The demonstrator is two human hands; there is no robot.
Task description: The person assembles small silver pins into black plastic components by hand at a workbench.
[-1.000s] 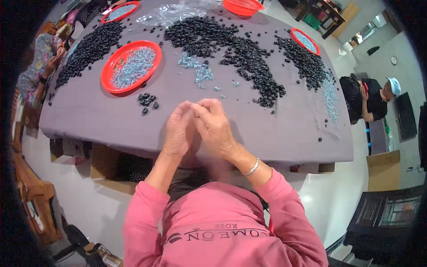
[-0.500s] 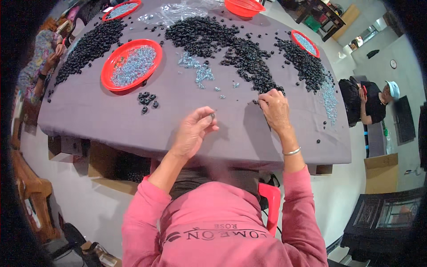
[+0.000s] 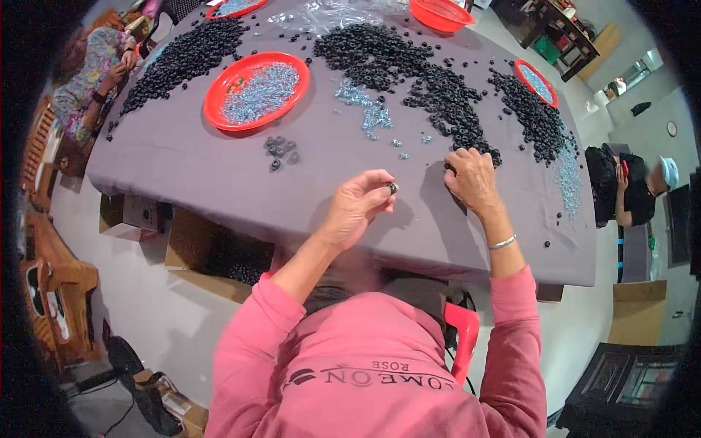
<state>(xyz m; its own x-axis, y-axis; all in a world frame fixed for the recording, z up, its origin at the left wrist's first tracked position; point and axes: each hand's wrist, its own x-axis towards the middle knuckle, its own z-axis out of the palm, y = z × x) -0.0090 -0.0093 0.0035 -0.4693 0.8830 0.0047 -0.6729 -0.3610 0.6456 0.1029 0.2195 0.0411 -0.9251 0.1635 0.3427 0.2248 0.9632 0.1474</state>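
My left hand [image 3: 361,206] is closed in a pinch above the near part of the table, holding a small black ring-shaped part [image 3: 392,188] between thumb and fingertip. My right hand [image 3: 475,180] is lowered to the cloth at the near end of a long pile of small round black parts [image 3: 442,91]. Its fingers are curled together, and what they grip is hidden. Loose pale-blue shiny bits [image 3: 365,106] lie on the cloth beyond my hands. A separate cluster of black parts [image 3: 280,152] sits to the left, below a red plate [image 3: 212,102] of the same shiny bits.
The table [image 3: 168,157] has a grey-purple cloth. More black piles lie at the left [image 3: 186,62] and right [image 3: 537,120]. A red basin [image 3: 442,16] and clear plastic bag [image 3: 328,16] are at the back. One person [image 3: 95,80] sits at left; another [image 3: 635,182] is at right.
The view has shifted, so the table appears farther right. My right hand has drawn slightly left and nearer, relative to the pile. My left hand keeps its pinch on the black ring-shaped part.
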